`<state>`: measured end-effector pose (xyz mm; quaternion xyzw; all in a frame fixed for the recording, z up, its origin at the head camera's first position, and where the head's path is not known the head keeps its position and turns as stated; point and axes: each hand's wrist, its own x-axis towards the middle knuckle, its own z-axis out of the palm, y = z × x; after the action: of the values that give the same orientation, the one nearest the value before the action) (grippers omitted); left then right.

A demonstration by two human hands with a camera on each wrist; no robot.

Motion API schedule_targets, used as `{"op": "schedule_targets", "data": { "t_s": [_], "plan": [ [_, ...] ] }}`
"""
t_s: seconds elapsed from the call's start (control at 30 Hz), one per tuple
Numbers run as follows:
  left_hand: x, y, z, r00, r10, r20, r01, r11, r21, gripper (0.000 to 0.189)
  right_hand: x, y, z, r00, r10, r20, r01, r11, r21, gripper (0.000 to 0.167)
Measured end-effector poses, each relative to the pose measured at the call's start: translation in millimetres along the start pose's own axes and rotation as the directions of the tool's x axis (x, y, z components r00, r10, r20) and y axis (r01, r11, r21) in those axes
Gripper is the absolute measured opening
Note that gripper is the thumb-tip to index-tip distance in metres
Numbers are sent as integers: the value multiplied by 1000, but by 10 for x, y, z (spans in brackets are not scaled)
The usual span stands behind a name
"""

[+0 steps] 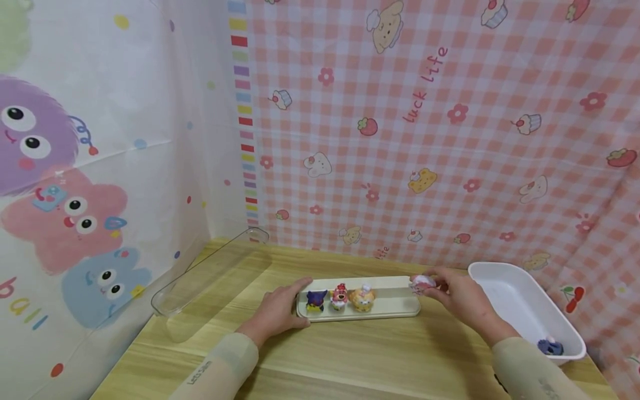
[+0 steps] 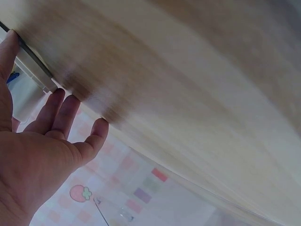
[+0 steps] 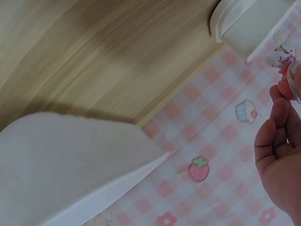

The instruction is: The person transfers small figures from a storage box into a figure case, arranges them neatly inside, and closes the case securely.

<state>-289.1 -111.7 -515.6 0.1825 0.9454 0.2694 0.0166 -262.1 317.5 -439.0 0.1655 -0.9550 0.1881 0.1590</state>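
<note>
A long cream tray (image 1: pixel 395 307) lies on the wooden table with three small figurines standing in its left half: a dark purple one (image 1: pixel 315 300), a red and white one (image 1: pixel 339 298) and an orange one with a white top (image 1: pixel 363 299). My left hand (image 1: pixel 280 308) holds the tray's left end, thumb at the front edge and fingers at the back. Between thumb and fingers, my right hand (image 1: pixel 462 300) pinches a pink and white figurine (image 1: pixel 422 284) just over the tray's right end. In the right wrist view this figurine (image 3: pixel 282 57) is partly cut off by the frame edge.
A white bin (image 1: pixel 520 300) stands at the right, holding a dark blue figurine (image 1: pixel 550 346). A clear plastic cover (image 1: pixel 215 272) lies at the left near the wall. Behind the table (image 1: pixel 360 355) hangs a pink checked cloth (image 1: pixel 400 166).
</note>
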Motion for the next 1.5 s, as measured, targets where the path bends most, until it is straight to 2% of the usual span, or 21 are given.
{"op": "schedule_targets", "data": {
  "t_s": [0.57,0.8,1.1,1.27,1.5],
  "plan": [
    [7,0,3,1000,3,4,-4,1000,15,100,79,-301,320,994,-54,97,59,997,-44,28],
    [8,-12,12,1000,2,6,-2,1000,10,101,81,-339,429,992,-70,103,78,994,-74,30],
    [7,-13,14,1000,-1,3,1,1000,6,101,114,-346,542,991,-69,119,77,995,-60,27],
    [3,-4,12,1000,-4,5,4,1000,1,101,121,-351,581,990,-85,113,93,993,-66,27],
    [9,1,5,1000,-8,5,8,1000,12,102,138,-337,599,991,-64,114,74,994,-79,28]
  ]
}}
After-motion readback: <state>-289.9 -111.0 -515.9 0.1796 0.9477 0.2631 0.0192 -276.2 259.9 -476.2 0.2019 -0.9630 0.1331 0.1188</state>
